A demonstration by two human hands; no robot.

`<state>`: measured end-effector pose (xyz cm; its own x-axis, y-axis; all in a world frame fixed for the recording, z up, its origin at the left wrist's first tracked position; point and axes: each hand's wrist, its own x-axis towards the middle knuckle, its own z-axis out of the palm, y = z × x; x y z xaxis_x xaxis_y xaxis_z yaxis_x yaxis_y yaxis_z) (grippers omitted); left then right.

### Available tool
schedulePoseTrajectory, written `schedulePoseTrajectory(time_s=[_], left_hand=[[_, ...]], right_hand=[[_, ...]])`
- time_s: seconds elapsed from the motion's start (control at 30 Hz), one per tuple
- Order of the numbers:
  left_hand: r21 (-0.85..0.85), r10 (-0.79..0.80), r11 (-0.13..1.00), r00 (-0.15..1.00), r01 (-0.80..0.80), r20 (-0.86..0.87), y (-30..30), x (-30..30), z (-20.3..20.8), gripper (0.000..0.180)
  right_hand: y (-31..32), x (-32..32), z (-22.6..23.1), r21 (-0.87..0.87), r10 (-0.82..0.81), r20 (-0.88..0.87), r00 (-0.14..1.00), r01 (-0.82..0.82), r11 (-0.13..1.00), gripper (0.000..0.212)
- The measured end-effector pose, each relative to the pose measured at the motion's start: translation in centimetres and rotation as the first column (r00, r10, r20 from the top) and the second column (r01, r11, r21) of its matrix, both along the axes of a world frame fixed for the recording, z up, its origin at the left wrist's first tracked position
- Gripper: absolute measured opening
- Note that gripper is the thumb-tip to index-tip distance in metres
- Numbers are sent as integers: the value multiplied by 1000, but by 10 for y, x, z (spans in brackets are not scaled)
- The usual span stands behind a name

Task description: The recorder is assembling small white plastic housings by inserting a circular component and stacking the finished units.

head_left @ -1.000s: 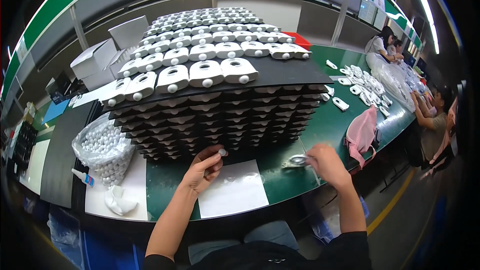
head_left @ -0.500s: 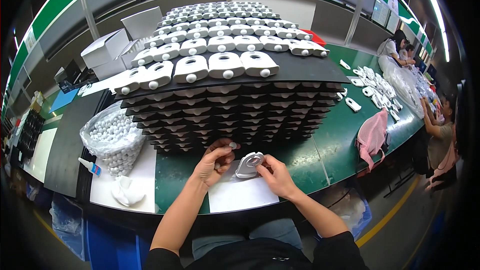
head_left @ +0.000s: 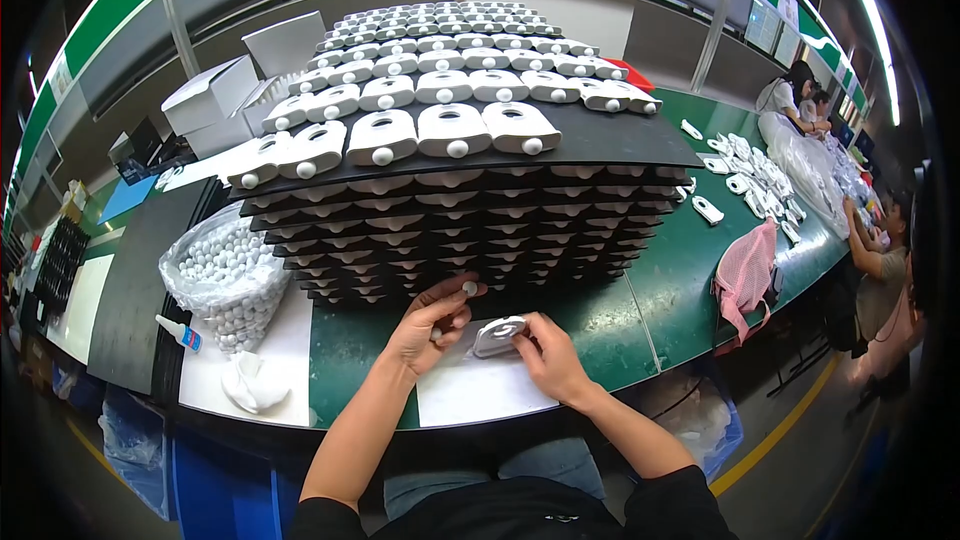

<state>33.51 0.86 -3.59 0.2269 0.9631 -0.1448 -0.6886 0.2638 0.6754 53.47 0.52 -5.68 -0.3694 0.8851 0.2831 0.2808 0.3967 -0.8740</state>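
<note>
Between my left thumb and index finger is a small white ball knob [head_left: 470, 288]. My left hand [head_left: 430, 326] is closed on it, and another small white piece shows in its curled fingers. My right hand [head_left: 552, 360] grips the edge of a white plastic housing [head_left: 497, 337] with a rounded end, tilted above a white paper sheet [head_left: 480, 390]. A gap separates knob and housing. Just beyond my hands rises a tall stack of black boards [head_left: 620, 140], its top covered in rows of similar white housings [head_left: 455, 128] with ball knobs on their near ends.
A clear bag of white balls [head_left: 225, 270], a glue bottle [head_left: 180, 332] and a crumpled white tissue [head_left: 253, 383] are left. Loose white housings [head_left: 755, 175] and a pink mesh bag [head_left: 745, 275] lie right on the green table [head_left: 600, 340]. Other people sit at far right.
My right hand has tipped the housing flatter, so its round opening shows less. The left hand with the knob has shifted very slightly.
</note>
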Motion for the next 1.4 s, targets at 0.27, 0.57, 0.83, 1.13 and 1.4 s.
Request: schedulePoseTrajectory(time_s=[0.27,0.57,0.83,1.13,1.4], left_hand=[[47,8,999,992,-2,-123,-3,2,1,21],[193,88,981,866,10,-493,-7,17,4,26],[272,112,960,790,71,-602,-4,18,0,26],[278,87,950,736,141,-672,-12,24,11,25],[449,4,857,869,252,-495,-9,15,-7,25]], right_hand=[[-2,1,4,-157,89,-58,994,-97,983,10],[12,9,-2,-424,-73,-795,602,-465,777,16],[13,7,-2,-454,-84,-766,637,-445,772,17],[12,9,-6,-473,-55,-649,759,-346,811,17],[-2,4,25,-213,156,-514,843,-302,929,13]])
